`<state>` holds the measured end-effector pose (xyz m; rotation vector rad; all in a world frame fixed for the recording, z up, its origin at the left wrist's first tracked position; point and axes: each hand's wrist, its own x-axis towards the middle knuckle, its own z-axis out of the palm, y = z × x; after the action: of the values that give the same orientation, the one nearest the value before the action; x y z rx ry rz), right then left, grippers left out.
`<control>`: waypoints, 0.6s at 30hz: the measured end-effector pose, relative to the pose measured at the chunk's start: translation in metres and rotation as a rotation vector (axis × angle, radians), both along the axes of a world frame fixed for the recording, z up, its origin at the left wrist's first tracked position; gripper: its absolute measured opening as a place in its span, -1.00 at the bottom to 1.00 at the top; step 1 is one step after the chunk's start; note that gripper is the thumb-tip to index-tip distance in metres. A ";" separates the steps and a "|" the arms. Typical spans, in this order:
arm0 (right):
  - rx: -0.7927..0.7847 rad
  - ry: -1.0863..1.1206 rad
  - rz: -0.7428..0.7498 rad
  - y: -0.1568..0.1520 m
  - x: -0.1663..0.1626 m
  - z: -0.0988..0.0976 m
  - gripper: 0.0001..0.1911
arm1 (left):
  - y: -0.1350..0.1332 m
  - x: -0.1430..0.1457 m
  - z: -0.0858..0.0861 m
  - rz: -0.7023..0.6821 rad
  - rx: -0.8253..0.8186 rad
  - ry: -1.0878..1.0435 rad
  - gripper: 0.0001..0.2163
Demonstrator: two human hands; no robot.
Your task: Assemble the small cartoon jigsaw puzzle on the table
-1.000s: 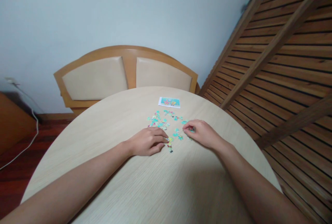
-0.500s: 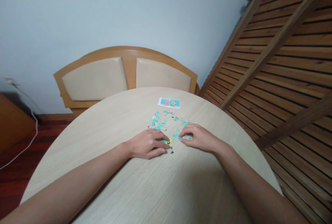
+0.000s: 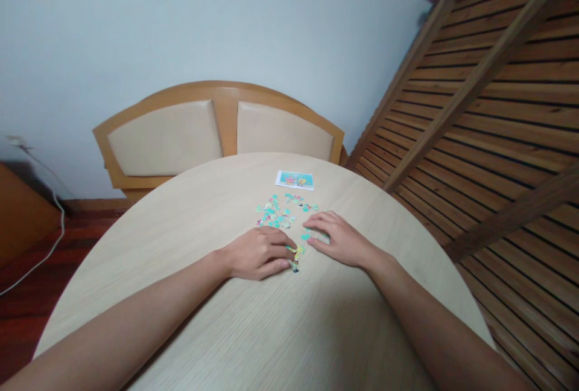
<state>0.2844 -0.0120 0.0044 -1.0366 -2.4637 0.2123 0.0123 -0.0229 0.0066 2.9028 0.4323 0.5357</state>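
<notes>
My left hand (image 3: 260, 252) rests on the table with its fingertips on a small joined cluster of yellow jigsaw puzzle pieces (image 3: 299, 250); a brown and dark part of it sticks out below the fingers. Part of this cluster is hidden under the hand. Just to the right, my right hand (image 3: 339, 238) is open, thumb and fingers apart, close to a teal jigsaw piece (image 3: 305, 236). Nothing clearly shows between its fingers. Loose teal and pink jigsaw pieces (image 3: 274, 215) lie in a heap beyond my left hand, and several more pieces (image 3: 295, 198) lie further back.
A printed picture card (image 3: 295, 180) with cartoon figures lies near the far edge of the round wooden table (image 3: 203, 324). Behind the table stands a padded wooden headboard (image 3: 228, 116) by the wall. A slatted wooden frame (image 3: 488, 113) leans at the right.
The yellow cluster has turned slightly, its lower end shifting left and nearer me. My right hand has moved a little left, and its thumb and fingers have spread. My left hand has hardly moved.
</notes>
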 end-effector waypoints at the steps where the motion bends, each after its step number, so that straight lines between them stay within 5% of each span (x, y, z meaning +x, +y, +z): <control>1: -0.002 -0.015 0.004 0.000 -0.002 -0.002 -0.63 | 0.001 0.000 -0.001 0.045 0.005 -0.007 -0.72; 7: -0.083 -0.107 0.016 -0.002 -0.013 -0.011 -0.42 | 0.009 -0.001 -0.009 0.389 0.047 -0.033 -0.68; 18: -0.053 -0.092 0.026 -0.004 -0.016 -0.007 -0.47 | 0.011 0.002 -0.008 0.442 0.020 -0.051 -0.75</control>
<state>0.2684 -0.0164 -0.0030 -1.0580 -2.5681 0.2445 0.0147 -0.0123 -0.0011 2.8039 1.0766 0.6705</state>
